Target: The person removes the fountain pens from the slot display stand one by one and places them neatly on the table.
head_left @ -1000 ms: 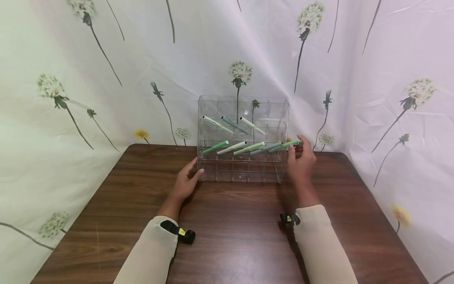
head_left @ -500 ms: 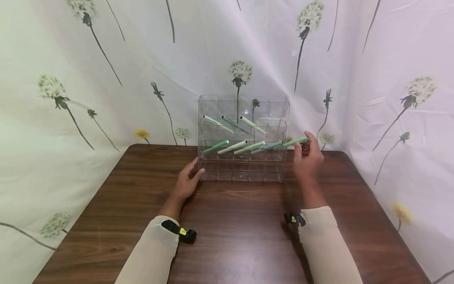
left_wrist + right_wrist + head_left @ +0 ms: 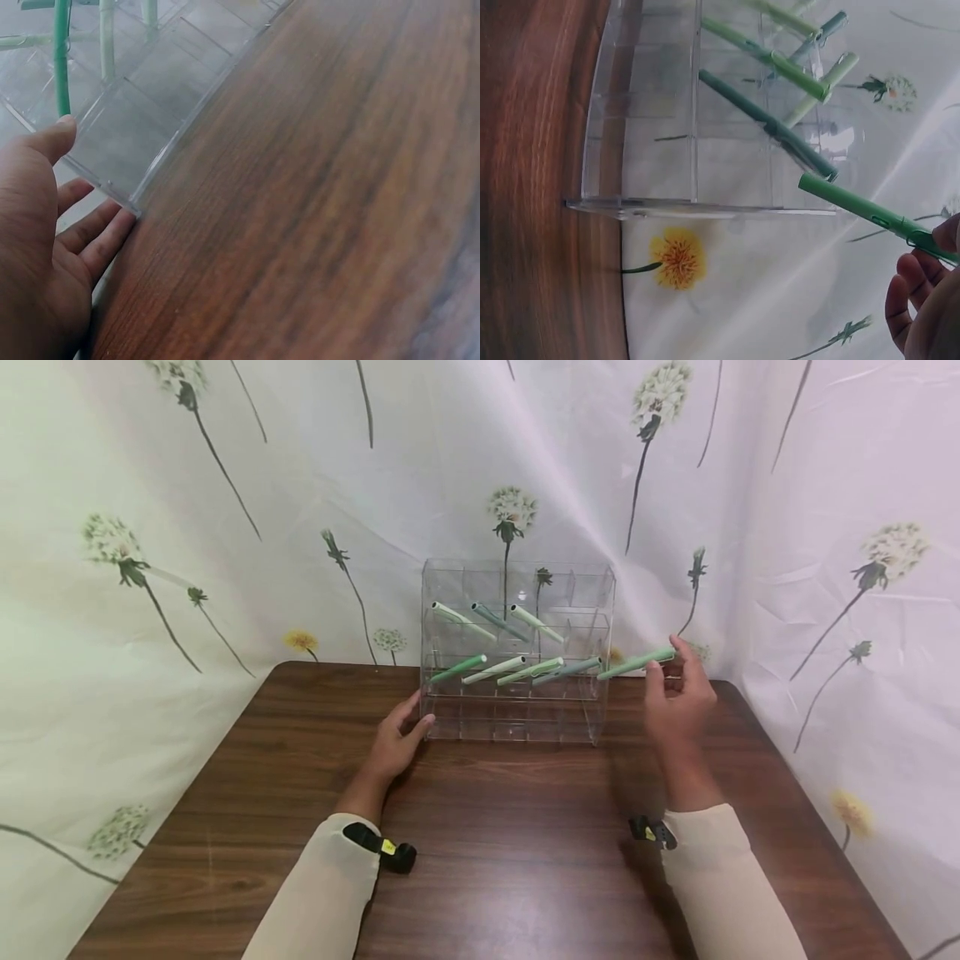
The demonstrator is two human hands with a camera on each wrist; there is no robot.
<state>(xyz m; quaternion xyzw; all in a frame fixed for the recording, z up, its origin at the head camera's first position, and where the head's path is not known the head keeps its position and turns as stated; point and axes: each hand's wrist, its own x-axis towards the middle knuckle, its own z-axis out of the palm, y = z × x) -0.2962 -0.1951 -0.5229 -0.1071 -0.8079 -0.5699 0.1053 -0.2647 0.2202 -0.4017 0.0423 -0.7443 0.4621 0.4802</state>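
Note:
A clear acrylic pen rack (image 3: 513,710) stands at the table's back, with several pens leaning in it. My left hand (image 3: 392,747) rests at its lower left side, the thumb at the front edge and fairly straight fingers along the outer side (image 3: 56,240). Off the rack's right side, my right hand (image 3: 681,702) pinches a light green pen (image 3: 633,663) near one end between thumb and fingers. That pen (image 3: 855,206) slants, its free end close to the rack. Still in the rack are a dark green pen (image 3: 457,669) and a grey-green pen (image 3: 567,672).
Three pens, one of them pale green (image 3: 465,622), lean in the rack's upper tier, tilted the other way. The dark wooden table (image 3: 487,843) reaches back to a white curtain (image 3: 360,485) printed with dandelions. Each wrist wears a black strap with a small camera.
My right hand has moved right and drawn the light green pen out of the rack's right end. My left hand has stayed at the rack's side.

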